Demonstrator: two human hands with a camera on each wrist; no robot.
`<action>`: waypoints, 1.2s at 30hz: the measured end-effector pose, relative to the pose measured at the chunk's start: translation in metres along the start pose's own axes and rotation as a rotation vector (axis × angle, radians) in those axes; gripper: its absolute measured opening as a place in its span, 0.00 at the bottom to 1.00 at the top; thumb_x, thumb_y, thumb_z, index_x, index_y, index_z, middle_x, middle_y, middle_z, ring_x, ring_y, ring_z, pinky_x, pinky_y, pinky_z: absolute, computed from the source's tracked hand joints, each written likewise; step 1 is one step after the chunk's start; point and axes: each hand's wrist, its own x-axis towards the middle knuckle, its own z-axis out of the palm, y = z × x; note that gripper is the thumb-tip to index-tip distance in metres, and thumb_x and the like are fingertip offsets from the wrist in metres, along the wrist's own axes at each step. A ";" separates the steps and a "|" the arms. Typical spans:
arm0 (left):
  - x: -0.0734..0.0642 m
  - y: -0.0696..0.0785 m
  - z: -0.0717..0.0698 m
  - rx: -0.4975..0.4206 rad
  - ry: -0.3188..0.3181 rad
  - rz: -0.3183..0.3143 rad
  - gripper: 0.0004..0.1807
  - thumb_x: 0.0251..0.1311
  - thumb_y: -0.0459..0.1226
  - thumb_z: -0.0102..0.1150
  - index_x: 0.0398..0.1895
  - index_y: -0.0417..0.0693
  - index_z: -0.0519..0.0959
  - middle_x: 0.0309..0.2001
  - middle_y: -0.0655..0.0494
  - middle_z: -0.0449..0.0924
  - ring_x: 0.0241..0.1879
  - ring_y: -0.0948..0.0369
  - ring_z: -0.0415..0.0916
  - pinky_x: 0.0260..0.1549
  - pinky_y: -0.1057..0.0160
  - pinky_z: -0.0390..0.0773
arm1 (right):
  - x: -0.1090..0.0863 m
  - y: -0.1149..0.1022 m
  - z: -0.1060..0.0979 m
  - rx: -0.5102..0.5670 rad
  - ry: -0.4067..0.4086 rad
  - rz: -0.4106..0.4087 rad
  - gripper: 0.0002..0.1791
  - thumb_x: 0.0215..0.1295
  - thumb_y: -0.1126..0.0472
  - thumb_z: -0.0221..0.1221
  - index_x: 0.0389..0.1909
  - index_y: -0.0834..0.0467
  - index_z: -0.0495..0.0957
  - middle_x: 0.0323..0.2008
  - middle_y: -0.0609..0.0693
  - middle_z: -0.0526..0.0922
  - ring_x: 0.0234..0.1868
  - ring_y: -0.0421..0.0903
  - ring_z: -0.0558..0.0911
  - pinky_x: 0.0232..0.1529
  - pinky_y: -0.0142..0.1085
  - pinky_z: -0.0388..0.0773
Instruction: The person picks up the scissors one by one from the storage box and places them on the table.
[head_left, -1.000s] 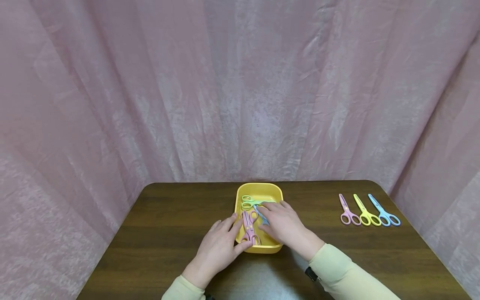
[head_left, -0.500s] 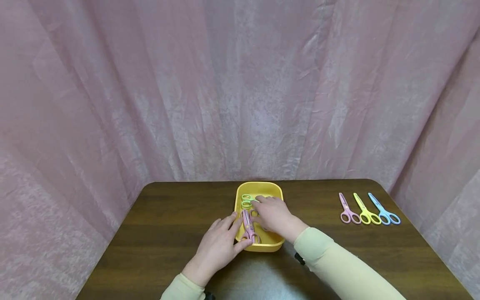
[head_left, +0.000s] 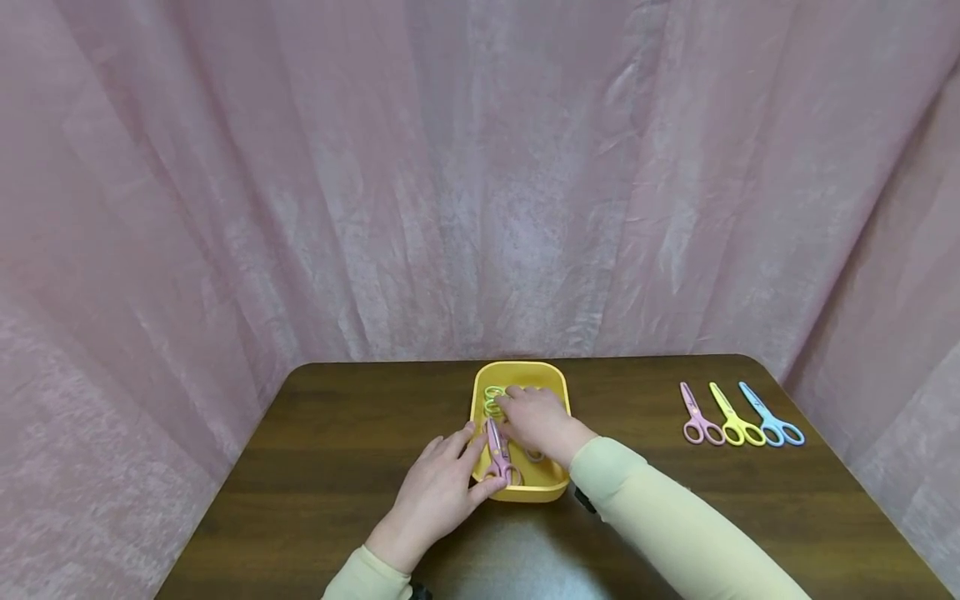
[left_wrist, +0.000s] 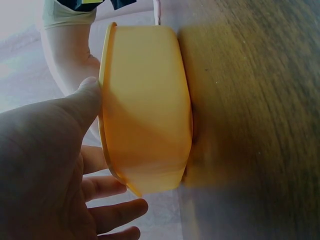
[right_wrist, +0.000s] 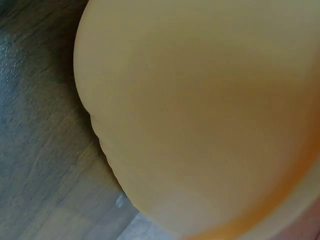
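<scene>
In the head view a yellow plastic tray (head_left: 528,494) stands on the table with scissors in it. My left hand (head_left: 438,483) rests on its near left corner, thumb and fingers spread over the rim (left_wrist: 104,107). Pink scissors (head_left: 497,457) lie inside by the left wall, beside those fingers. My right hand (head_left: 537,421) reaches down into the tray, fingertips at green scissors (head_left: 493,392) whose blades it covers. Another scissors handle (head_left: 534,456) peeks out below that hand. Whether the right fingers grip anything is hidden; the right wrist view shows mostly the tray's blurred outer wall (right_wrist: 190,115).
On the right of the brown wooden table (head_left: 360,433), pink scissors (head_left: 697,417), yellow scissors (head_left: 733,417) and blue scissors (head_left: 767,417) lie in a row, blades pointing away. A pink curtain (head_left: 480,183) hangs behind the table.
My right hand has moved left and further into the tray, over the green scissors, and covers the blue ones that showed before. My left hand stays at the tray's corner.
</scene>
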 end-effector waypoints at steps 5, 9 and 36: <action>0.001 -0.001 -0.001 -0.009 -0.013 -0.008 0.40 0.74 0.63 0.64 0.73 0.39 0.81 0.69 0.40 0.81 0.64 0.42 0.83 0.68 0.42 0.78 | 0.002 0.000 0.002 0.007 -0.029 0.007 0.28 0.80 0.44 0.65 0.73 0.52 0.82 0.62 0.53 0.84 0.59 0.56 0.85 0.57 0.55 0.83; 0.001 0.000 -0.001 -0.019 -0.014 -0.016 0.41 0.74 0.63 0.65 0.74 0.40 0.81 0.69 0.40 0.80 0.63 0.41 0.83 0.68 0.42 0.78 | 0.003 0.001 0.003 0.007 -0.047 0.009 0.26 0.80 0.45 0.65 0.72 0.50 0.83 0.63 0.53 0.84 0.60 0.56 0.84 0.59 0.55 0.82; 0.001 0.001 -0.001 -0.013 -0.019 -0.025 0.40 0.73 0.63 0.65 0.72 0.40 0.82 0.69 0.40 0.81 0.64 0.43 0.82 0.68 0.42 0.77 | -0.007 -0.001 0.004 -0.044 0.041 -0.060 0.08 0.76 0.52 0.70 0.50 0.48 0.89 0.43 0.49 0.83 0.45 0.53 0.83 0.43 0.51 0.85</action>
